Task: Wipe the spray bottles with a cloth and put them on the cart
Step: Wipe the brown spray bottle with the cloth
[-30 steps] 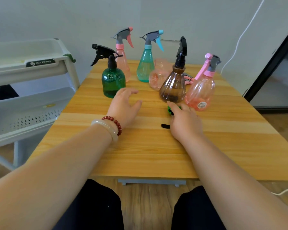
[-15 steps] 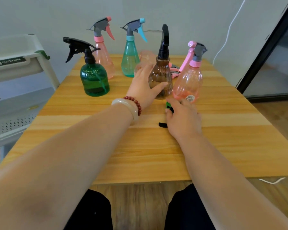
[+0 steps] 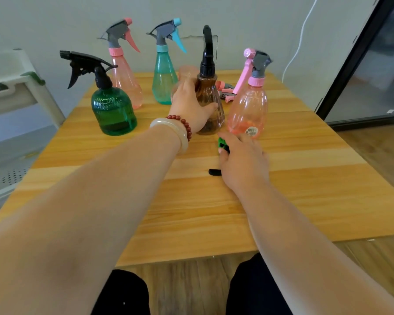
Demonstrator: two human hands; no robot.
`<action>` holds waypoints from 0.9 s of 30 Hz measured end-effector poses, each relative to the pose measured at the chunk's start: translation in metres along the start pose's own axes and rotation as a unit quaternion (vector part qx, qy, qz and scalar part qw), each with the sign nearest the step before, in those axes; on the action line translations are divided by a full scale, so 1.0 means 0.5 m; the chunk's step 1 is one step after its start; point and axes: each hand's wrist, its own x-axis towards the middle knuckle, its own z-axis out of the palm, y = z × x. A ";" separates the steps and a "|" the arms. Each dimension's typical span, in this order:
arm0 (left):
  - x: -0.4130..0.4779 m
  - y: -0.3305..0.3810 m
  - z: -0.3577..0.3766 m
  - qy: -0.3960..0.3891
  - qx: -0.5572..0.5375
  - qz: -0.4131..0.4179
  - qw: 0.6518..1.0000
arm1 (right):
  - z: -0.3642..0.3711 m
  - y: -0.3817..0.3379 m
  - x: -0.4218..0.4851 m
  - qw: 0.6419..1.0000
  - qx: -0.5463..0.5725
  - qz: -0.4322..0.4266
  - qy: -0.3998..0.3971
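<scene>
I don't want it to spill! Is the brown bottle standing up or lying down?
Standing up. The brown bottle rests base-down on the table, black sprayer on top, left hand gripping it.

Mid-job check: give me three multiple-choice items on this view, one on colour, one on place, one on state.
1. The left hand grips a bottle of what colour? A green, B brown, C teal.
2. Where does the green bottle stand relative to the gripped one? A to its left, B to its right, C on top of it.
3. How is the gripped bottle oriented? A on its side, B upside down, C upright.
Answers: 1 B, the fingers curl round the brown bottle. 2 A, the green bottle is nearer the left table edge. 3 C, its black spray head is on top and its base is down.
</scene>
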 end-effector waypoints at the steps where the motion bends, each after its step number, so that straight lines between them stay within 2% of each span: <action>1: -0.006 -0.002 -0.004 0.002 -0.007 -0.004 1.000 | 0.000 0.000 0.000 1.000 0.001 0.000 0.001; 10: -0.128 -0.059 -0.104 -0.011 -0.067 -0.021 0.997 | 0.000 -0.002 -0.008 0.999 0.017 -0.022 0.016; 14: -0.139 -0.062 -0.127 0.039 -0.055 -0.021 0.997 | 0.002 -0.006 -0.014 0.993 0.055 -0.100 0.016; 17: -0.144 -0.057 -0.134 0.038 -0.029 -0.026 0.999 | 0.000 -0.005 -0.018 0.987 0.081 -0.138 0.024; 24: -0.192 -0.077 -0.167 0.036 -0.108 -0.060 0.992 | -0.009 -0.025 -0.028 0.974 0.124 -0.184 0.047; 27: -0.209 -0.082 -0.188 0.023 -0.123 -0.066 0.990 | -0.011 -0.043 -0.035 0.963 0.157 -0.207 0.079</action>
